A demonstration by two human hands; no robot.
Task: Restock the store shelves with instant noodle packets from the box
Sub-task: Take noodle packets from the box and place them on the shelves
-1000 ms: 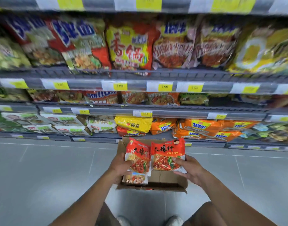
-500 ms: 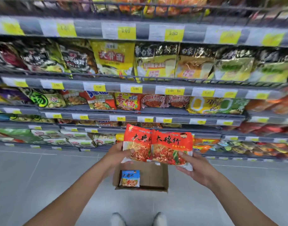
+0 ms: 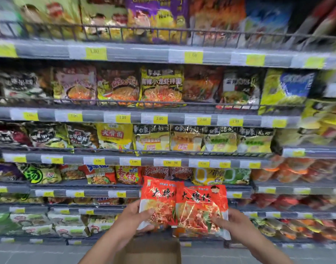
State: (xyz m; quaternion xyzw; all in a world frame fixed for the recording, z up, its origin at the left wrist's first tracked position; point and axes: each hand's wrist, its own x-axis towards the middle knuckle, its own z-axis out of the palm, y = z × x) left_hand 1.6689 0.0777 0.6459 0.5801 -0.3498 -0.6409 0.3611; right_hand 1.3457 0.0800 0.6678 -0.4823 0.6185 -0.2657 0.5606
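Packets (image 3: 184, 204) lifted higher, stocked shelves (image 3: 174, 119) behind

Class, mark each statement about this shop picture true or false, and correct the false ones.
1. The left hand and right hand hold red packets. True.
2. The red packets lie in the box. False: they are held above it, before the shelves.
3. The price tags are yellow. True.
4. The shelves are bare. False: they are full of packets.
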